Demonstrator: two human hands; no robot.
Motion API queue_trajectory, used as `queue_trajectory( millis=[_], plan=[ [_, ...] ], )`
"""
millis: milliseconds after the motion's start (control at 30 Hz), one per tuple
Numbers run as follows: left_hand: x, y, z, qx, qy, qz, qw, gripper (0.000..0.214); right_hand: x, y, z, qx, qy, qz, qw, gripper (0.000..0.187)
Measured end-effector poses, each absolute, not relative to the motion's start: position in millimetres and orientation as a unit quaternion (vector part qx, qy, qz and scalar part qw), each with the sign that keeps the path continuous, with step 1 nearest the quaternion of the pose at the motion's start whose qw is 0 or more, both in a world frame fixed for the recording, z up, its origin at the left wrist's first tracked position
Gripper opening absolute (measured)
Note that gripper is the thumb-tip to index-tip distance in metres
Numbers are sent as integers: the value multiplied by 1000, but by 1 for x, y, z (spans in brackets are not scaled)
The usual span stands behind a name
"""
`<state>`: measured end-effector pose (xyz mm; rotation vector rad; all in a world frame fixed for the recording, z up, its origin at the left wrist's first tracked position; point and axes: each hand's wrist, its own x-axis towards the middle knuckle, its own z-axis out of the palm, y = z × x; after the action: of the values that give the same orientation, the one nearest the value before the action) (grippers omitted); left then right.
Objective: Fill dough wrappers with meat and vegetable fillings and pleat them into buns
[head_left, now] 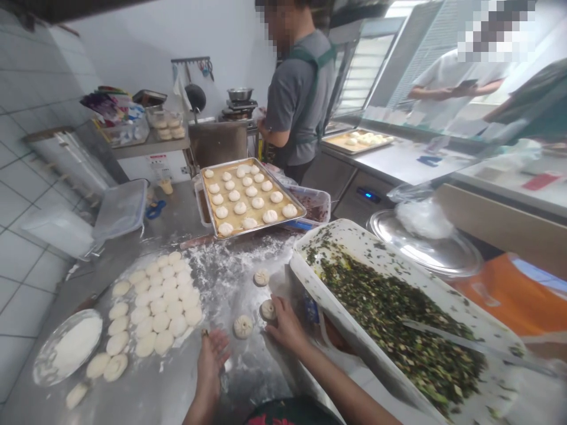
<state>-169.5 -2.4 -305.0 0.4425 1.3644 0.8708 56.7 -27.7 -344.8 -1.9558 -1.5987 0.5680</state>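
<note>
My right hand has its fingers at the right side of a pleated filled bun that rests on the steel worktop. Two more pleated buns lie close by: one bun to the left and another bun farther back. My left hand is palm up with fingers apart, holding nothing; a dark bit seems stuck on the thumb tip. Left of it, rows of flat round dough wrappers lie on flour. To the right, a large white tub holds chopped green filling with a metal spatula in it.
A metal tray of buns sits at the back, over plastic containers. A bowl of flour stands front left. A round metal lid with a plastic bag lies right. A co-worker stands behind the tray; another person is beyond the glass.
</note>
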Motion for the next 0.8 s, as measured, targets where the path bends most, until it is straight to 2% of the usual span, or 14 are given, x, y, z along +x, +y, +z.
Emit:
queue_trajectory(
  millis=[533, 800],
  plan=[
    [-159, 12, -336, 260, 633, 376, 625, 43, 51, -21, -334, -740, -590, 205, 251, 74],
    [-140, 8, -301, 345, 589, 398, 613, 38, 34, -43, -283, -671, -649, 200, 298, 61]
  ],
)
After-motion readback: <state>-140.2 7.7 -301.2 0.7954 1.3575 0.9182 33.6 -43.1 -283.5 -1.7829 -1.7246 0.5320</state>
